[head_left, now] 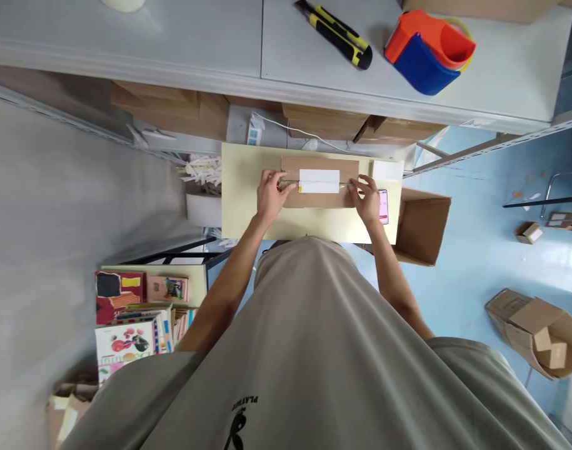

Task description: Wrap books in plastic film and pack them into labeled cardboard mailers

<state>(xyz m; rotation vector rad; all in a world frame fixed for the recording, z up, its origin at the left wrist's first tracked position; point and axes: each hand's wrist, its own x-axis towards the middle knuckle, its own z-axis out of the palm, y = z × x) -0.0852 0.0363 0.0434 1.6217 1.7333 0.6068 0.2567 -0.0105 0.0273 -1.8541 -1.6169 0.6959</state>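
A flat brown cardboard box [292, 199] lies on the pale yellow tabletop [241, 206] in front of me. A white label [319, 177] sits on its top, with a thin line running lengthwise across it. Shiny strips, like clear tape, show at both ends of that line. My left hand [269, 196] is curled over the box's left end, thumb and forefinger on either side of the shiny strip. At the opposite end my right hand [367, 199] grips with bent fingertips close together. Whether either hand pinches the tape itself, I cannot tell.
A phone [384, 206] and a white stack [387, 170] lie right of the box. On the shelf above are a utility knife [337, 34] and a tape dispenser [429, 50]. An open carton [421, 228] stands right of the table; books [126, 337] sit lower left.
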